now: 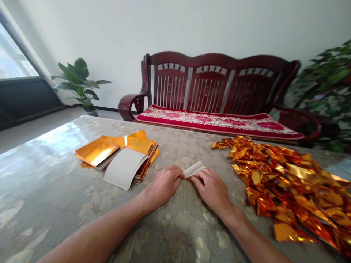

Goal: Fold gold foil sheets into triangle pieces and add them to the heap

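Note:
Between my hands, low over the tabletop, is a partly folded sheet of gold foil paper point(194, 168), its pale back showing and a gold edge below. My left hand point(168, 184) pinches its left end with thumb and fingers. At the right end, my right hand point(212, 188) grips the paper, fingers curled. To the left lies a loose stack of flat gold foil sheets point(97, 149), the front ones turned pale side up. A large heap of folded gold foil pieces point(285, 182) spreads to the right.
The table point(109, 219) has a patterned, shiny cover. Behind it stands a dark red wooden bench point(208, 86) with a red floral seat mat point(203, 118). A potted plant point(79, 82) is at the far left, and a leafy plant point(329, 91) at the right.

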### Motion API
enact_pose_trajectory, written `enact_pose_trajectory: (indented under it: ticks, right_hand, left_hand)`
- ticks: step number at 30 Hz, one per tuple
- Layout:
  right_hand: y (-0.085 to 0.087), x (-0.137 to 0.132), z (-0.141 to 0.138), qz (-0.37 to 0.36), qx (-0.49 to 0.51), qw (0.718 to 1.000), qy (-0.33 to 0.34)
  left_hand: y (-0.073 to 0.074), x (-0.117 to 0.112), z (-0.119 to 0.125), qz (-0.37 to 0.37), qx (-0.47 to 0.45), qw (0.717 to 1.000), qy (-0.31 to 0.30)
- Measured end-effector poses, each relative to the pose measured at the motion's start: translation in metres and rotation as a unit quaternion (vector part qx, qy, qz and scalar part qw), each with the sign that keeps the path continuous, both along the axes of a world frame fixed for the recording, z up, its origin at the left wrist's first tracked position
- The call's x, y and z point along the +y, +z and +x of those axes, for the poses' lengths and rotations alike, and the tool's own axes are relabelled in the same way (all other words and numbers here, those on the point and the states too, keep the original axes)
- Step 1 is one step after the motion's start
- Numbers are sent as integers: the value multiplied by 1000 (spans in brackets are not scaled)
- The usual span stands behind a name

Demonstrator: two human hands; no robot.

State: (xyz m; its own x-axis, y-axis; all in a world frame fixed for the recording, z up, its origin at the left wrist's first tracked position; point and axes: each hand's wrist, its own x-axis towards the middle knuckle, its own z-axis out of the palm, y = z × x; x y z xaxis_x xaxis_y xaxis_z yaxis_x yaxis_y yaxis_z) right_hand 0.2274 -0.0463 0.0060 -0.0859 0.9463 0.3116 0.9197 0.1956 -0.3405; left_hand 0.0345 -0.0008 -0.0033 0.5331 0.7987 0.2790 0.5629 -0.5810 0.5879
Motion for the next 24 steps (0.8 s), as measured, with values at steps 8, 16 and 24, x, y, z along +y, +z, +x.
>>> enact_pose_trajectory:
  ticks: [8, 16, 24]
  right_hand:
    - [0, 1, -1, 4, 16, 1000, -7]
    - [-2, -1, 4, 7, 11, 999, 31]
    - [-4, 4, 4, -11, 3, 1000, 17]
  left_hand:
    - [1, 1, -1, -2, -9, 1000, -1]
    - [-1, 3, -3, -8, -27, 1000, -7]
    - [-3, 9, -3, -15, -28, 999, -5]
